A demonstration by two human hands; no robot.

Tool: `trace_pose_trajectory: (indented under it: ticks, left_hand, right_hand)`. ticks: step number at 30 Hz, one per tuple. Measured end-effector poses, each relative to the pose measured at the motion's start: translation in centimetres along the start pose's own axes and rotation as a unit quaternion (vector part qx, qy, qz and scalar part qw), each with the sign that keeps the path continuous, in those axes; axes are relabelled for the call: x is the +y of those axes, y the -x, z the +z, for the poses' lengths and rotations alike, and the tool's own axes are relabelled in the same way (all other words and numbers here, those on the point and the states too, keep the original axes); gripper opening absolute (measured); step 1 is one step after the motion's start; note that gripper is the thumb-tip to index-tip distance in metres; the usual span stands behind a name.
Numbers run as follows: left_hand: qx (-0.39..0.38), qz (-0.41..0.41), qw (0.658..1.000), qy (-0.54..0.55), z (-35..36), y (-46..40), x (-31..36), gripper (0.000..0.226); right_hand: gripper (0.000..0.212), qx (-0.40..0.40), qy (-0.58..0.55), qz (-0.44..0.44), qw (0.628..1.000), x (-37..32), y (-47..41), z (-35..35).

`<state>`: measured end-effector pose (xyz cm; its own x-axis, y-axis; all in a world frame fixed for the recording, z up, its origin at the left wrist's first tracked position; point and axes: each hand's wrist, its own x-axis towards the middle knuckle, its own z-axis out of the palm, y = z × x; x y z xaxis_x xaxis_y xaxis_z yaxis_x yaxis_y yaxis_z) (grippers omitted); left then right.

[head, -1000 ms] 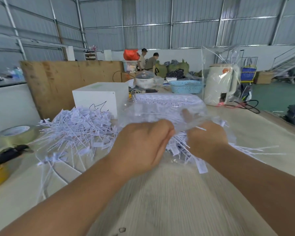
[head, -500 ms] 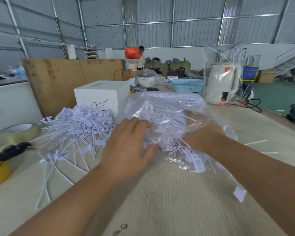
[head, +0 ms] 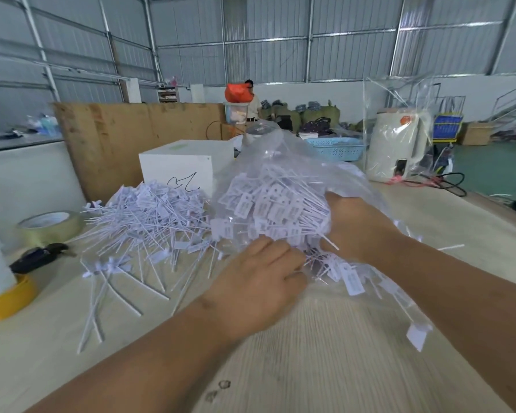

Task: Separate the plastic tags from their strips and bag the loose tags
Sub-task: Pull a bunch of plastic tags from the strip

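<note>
A clear plastic bag [head: 283, 162] stuffed with white plastic tags [head: 268, 207] is lifted off the table in front of me. My right hand [head: 361, 228] grips the bag's right side, partly under the film. My left hand [head: 262, 281] is at the bag's lower edge, fingers curled on the plastic and tags. A big heap of loose white tags [head: 149, 222] lies on the table to the left. Bare strips [head: 108, 293] lie in front of the heap. A few tags [head: 352, 281] hang or lie near the bag's mouth, one [head: 417, 336] by my right forearm.
A white box [head: 176, 168] stands behind the heap. Tape rolls sit at the left: a clear one [head: 49, 226] and a yellow one [head: 8, 299], with a black tool [head: 38, 257] between. A bagged white kettle [head: 396, 147] and blue basket [head: 335, 147] stand behind. A person stands far back.
The bag has been raised and turned so its full body of tags faces me. My left hand slid from the bag's side down to its lower edge. My right hand stayed on the right side.
</note>
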<state>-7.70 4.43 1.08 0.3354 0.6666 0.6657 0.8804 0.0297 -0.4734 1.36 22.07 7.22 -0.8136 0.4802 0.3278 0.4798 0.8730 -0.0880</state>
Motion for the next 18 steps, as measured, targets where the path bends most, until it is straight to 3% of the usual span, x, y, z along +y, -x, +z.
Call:
trace_pose_trajectory:
  ticks: [3, 4, 9, 11, 14, 18]
  left_hand:
    - [-0.263, -0.133, 0.955, 0.015, 0.8, 0.4, -0.6, 0.035]
    - [-0.298, -0.159, 0.941, 0.012, 1.1, 0.5, -0.9, 0.034]
    - [-0.26, -0.13, 0.949, 0.121, 0.7, 0.7, -0.5, 0.023]
    - [-0.263, -0.136, 0.941, 0.165, 0.1, 0.8, 0.1, 0.017]
    - [-0.316, -0.167, 0.9, 0.248, -0.8, 0.2, 1.0, 0.019]
    - [-0.348, -0.184, 0.836, 0.383, -2.5, -0.7, 1.7, 0.037]
  right_hand:
    - [0.05, 0.013, -0.016, -0.014, 1.0, -0.5, -0.3, -0.1]
    - [0.05, 0.011, -0.01, -0.021, 1.0, -0.8, -0.3, 0.0]
    - [0.048, 0.009, 0.04, -0.038, 0.998, -1.6, -0.3, 0.8]
    - [0.057, -0.002, 0.041, -0.034, 0.999, -2.1, -0.4, 1.5]
    - [0.055, 0.0, 0.006, 0.007, 1.0, -3.2, -1.0, 2.4]
    - [0.042, 0.027, 0.005, 0.066, 0.997, -3.8, -2.1, 2.5]
